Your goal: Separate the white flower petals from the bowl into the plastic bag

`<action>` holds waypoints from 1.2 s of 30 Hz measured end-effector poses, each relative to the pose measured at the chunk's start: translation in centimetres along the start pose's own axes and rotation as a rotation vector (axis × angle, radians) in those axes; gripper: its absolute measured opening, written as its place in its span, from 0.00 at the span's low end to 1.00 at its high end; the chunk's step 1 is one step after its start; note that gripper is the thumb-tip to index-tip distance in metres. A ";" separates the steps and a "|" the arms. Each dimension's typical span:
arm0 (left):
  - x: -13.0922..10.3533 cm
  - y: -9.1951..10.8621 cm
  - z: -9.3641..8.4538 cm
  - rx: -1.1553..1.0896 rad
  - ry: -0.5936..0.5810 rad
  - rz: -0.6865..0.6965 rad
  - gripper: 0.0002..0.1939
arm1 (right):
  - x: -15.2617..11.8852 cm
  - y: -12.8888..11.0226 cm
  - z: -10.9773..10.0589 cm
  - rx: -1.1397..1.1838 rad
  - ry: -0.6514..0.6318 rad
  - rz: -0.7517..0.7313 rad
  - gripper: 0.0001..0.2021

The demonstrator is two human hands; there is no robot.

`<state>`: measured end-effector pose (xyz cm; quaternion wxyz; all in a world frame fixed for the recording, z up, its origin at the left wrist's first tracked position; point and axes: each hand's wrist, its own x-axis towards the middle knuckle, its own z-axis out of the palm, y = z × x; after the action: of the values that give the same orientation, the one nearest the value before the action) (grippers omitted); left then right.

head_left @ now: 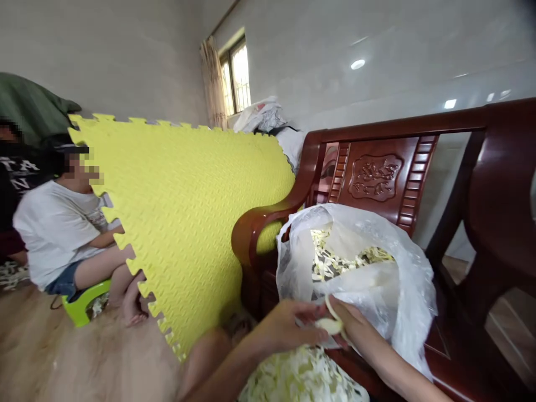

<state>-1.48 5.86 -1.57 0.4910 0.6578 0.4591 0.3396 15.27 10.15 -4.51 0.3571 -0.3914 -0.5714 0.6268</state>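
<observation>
My left hand [290,325] and my right hand [350,324] meet over the front of the bag, fingers closed. Between them is a pale cream, curved, petal-like piece [329,326]; I cannot make out its exact kind. Another thin pale strip stands up by the right thumb. Just beyond my hands, a translucent plastic bag [414,279] gapes on the seat, with loose whitish-yellow pieces [324,262] inside. Below my hands lies a heap of similar pale pieces [304,377], whose container is mostly hidden.
The bag rests on a dark red carved wooden bench [377,173]. A large yellow foam mat [188,190] stands upright left of its armrest. Farther left, a person in a white shirt [58,218] sits on a green stool [81,307], with another person in black behind.
</observation>
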 end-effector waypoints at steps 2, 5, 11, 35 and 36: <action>0.5 0.4 -0.4 -0.078 -0.024 0.004 0.24 | -0.4 -1.9 0.0 0.007 0.016 -0.087 0.27; 1.0 0.9 -0.6 -0.168 0.015 0.005 0.28 | -0.4 -3.6 -0.1 0.096 0.005 -0.029 0.23; 1.3 1.8 -0.3 -0.297 0.139 -0.113 0.28 | 0.6 -3.0 -0.6 0.220 0.089 0.011 0.22; 1.9 2.6 0.8 -0.364 0.870 0.385 0.06 | 3.0 -4.2 -0.8 0.406 0.164 -0.056 0.11; 1.7 2.6 0.6 -0.349 0.909 0.411 0.06 | 3.6 -3.8 -1.7 0.382 0.288 -0.034 0.11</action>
<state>0.30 6.97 0.78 0.2678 0.4292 0.4240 0.7512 15.19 14.48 -1.08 0.5129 -0.3926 -0.3920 0.6551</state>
